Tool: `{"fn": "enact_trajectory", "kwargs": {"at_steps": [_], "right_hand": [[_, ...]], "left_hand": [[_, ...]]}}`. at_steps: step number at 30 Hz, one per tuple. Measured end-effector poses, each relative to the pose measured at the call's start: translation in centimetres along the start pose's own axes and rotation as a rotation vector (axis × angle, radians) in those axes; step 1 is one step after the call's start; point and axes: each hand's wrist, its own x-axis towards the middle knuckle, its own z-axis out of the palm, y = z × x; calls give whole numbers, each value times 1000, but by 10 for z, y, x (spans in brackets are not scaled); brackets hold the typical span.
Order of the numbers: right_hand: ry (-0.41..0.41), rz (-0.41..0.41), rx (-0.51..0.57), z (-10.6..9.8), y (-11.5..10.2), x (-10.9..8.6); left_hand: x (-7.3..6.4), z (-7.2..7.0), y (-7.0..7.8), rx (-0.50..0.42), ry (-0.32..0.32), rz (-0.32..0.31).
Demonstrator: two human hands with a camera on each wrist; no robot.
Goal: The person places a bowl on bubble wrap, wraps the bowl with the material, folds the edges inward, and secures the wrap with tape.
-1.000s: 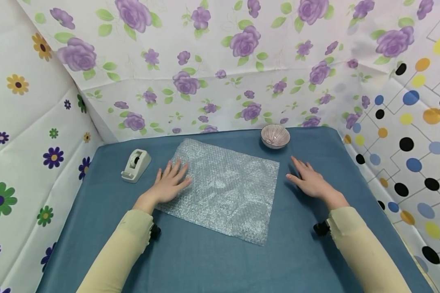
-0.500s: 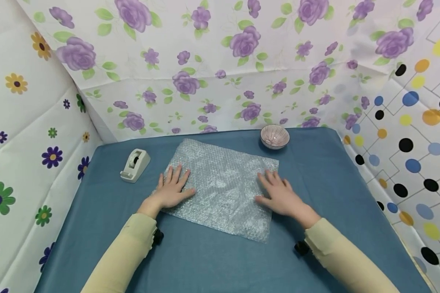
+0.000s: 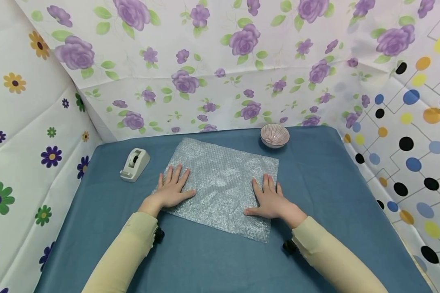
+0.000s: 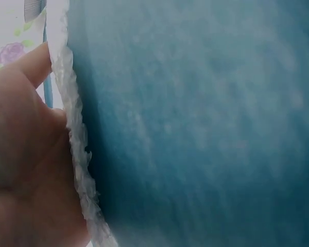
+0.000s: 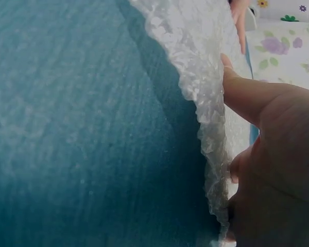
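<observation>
A sheet of bubble wrap point(image 3: 220, 179) lies flat and slightly askew in the middle of the table. My left hand point(image 3: 171, 189) rests on its left side, fingers spread and straight. On the right side of the sheet my right hand point(image 3: 269, 199) lies palm down, its fingers also spread. In the left wrist view the near edge of the bubble wrap point(image 4: 74, 113) runs along beside the left hand point(image 4: 26, 149). The right wrist view shows the right thumb and fingers on the upper face of the bubble wrap point(image 5: 195, 77).
A white tape dispenser point(image 3: 135, 165) stands on the left of the blue tablecloth point(image 3: 212, 264). A small striped bowl point(image 3: 275, 136) sits at the back, right of the middle. Patterned cloth walls point(image 3: 220, 73) close off the back and both sides.
My right hand has moved left from the tablecloth onto the right side of the bubble wrap. My left hand has shifted slightly right on the sheet.
</observation>
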Motion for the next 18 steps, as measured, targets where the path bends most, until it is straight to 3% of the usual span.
{"fn": "enact_trajectory", "kwargs": {"at_steps": [6, 18], "right_hand": [[-19, 6, 17, -3, -2, 1], [-19, 2, 35, 14, 17, 16]], "left_hand": [[4, 1, -3, 44, -18, -47], [8, 5, -4, 48, -23, -49]]}}
